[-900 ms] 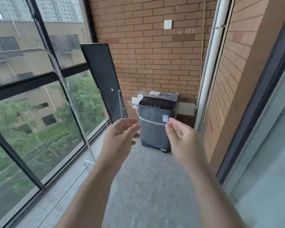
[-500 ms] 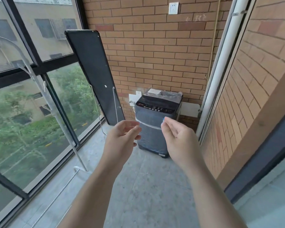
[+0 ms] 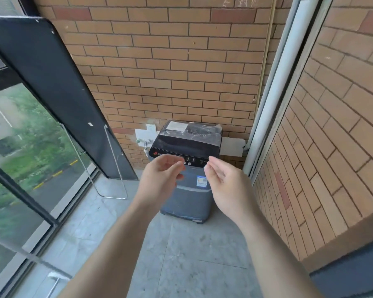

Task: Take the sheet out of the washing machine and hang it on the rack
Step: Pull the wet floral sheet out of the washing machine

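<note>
While both bare forearms reach forward, the left hand [image 3: 159, 177] and the right hand [image 3: 224, 181] hang in the air in front of the washing machine [image 3: 187, 203], palms turned toward each other, fingers relaxed and loosely curled, holding nothing and apart from one another. From this view their fingertips overlap the machine's control panel [image 3: 181, 154]. Its dark lid [image 3: 192, 134] lies shut under crinkled plastic film, so the sheet is out of sight and I cannot tell where it lies. A blue sticker [image 3: 201, 181] sits on the machine's grey front. The machine stands on the grey tiled floor [image 3: 181, 254] against the brick wall [image 3: 170, 72], with a white socket [image 3: 151, 127] just to its left and a white pipe [image 3: 274, 104] rising to its right. Left of the machine a black panel [image 3: 58, 93] on thin wire legs [image 3: 114, 164] leans by the window [image 3: 19, 147]; well nearer than the machine, on the left, runs a blurred metal bar [image 3: 30, 258].
</note>
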The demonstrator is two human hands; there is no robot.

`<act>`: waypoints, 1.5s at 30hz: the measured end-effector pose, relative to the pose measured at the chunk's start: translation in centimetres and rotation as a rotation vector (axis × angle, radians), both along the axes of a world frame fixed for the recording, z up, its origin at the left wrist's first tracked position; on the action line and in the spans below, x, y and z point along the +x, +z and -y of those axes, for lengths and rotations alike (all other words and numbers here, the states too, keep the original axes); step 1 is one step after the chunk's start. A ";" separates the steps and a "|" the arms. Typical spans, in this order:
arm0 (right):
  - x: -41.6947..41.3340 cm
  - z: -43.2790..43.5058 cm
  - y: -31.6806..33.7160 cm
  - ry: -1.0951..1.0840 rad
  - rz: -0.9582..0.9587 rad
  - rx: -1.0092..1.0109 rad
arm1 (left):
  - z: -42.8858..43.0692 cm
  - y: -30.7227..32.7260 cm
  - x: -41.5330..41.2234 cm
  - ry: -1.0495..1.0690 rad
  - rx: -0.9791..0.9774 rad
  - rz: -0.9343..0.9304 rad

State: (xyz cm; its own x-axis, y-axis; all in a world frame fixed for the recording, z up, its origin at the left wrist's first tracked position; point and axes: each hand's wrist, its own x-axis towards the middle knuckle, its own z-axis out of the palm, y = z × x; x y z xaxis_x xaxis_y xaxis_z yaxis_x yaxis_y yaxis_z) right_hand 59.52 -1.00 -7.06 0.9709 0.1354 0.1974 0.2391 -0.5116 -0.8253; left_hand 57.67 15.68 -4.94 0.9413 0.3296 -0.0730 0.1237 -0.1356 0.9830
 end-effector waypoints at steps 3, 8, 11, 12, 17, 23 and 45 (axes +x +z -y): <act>5.4 -0.6 -1.6 -0.020 -0.037 -0.007 | -1.1 -1.3 5.8 -0.017 0.027 -0.034; 17.8 -1.7 -6.0 0.006 -0.081 -0.019 | -2.0 -5.7 17.4 -0.035 0.056 -0.088; 25.0 -2.4 -8.3 0.046 -0.168 -0.044 | -2.4 -7.9 24.2 -0.049 0.098 -0.167; 27.1 -2.5 -8.9 0.057 -0.206 -0.056 | -2.6 -8.3 26.1 -0.056 0.123 -0.197; 35.7 -3.8 -10.8 0.121 -0.319 -0.127 | -4.6 -9.4 33.9 -0.044 0.273 -0.262; 42.9 -5.6 -12.3 0.135 -0.447 -0.188 | -7.2 -13.2 40.7 -0.072 0.366 -0.388; 55.1 -12.5 -20.2 0.007 -0.756 -0.534 | -14.5 -29.1 59.9 -0.829 0.964 -0.474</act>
